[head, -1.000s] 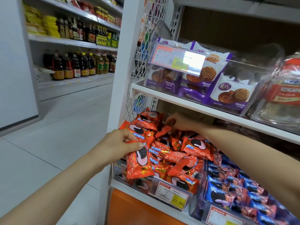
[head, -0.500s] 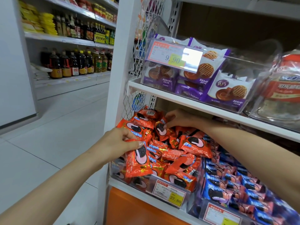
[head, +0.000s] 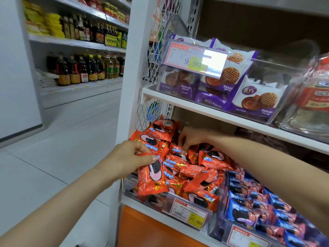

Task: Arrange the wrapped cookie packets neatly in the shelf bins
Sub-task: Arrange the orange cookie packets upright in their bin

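Observation:
A clear shelf bin [head: 130, 188] on the lower shelf is heaped with several red cookie packets [head: 199, 177]. My left hand [head: 128, 157] grips one red packet [head: 151, 177] by its top edge at the bin's front left corner; the packet hangs upright over the rim. My right hand [head: 191, 137] reaches under the upper shelf to the back of the heap, its fingertips pinching a small red packet [head: 178, 150]. To the right, a second bin holds several blue cookie packets [head: 249, 198].
The upper shelf board [head: 204, 111] hangs close over my right hand and carries a clear bin of purple waffle cookie packs [head: 258, 98]. A wire mesh panel [head: 151, 111] closes the left side. Price tags front the bins. An open tiled aisle lies left.
My right hand has slid left and down into the back of the heap and now pinches a small packet there. My left hand keeps its grip on the same packet.

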`<state>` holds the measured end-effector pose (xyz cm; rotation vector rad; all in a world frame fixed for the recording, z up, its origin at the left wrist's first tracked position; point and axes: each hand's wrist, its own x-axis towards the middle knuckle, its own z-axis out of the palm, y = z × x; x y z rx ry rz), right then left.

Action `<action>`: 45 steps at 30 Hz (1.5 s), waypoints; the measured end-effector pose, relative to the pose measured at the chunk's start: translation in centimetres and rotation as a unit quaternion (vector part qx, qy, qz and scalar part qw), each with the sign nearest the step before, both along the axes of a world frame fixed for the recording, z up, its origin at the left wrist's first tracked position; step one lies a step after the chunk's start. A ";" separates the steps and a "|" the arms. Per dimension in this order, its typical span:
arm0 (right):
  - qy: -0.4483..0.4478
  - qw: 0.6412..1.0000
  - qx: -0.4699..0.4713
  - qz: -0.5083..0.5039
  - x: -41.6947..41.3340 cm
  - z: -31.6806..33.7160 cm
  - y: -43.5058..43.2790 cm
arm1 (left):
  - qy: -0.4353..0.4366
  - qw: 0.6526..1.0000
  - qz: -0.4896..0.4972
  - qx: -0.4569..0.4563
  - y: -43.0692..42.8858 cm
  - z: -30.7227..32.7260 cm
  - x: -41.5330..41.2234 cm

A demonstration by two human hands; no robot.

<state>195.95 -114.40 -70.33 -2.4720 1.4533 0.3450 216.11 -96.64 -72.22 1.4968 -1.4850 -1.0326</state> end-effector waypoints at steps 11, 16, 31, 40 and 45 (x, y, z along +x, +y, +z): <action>0.037 0.999 -0.004 0.015 0.0 -1.1 0.6 | -0.005 1.000 0.002 -0.003 -0.1 -0.1 0.1; 0.044 0.999 0.028 0.008 -0.3 -1.0 0.7 | 0.001 1.000 0.003 -0.004 -0.1 -0.1 0.1; -0.016 0.997 0.073 0.013 -0.5 -0.5 2.0 | 0.009 1.000 0.005 -0.004 -0.2 0.1 0.1; 0.043 0.997 0.071 0.007 0.5 -0.5 2.2 | 0.004 1.000 0.002 -0.004 -0.3 -0.1 0.0; -0.013 0.998 0.054 -0.004 0.5 -1.4 2.2 | 0.003 1.000 0.002 -0.005 -0.2 -0.1 0.1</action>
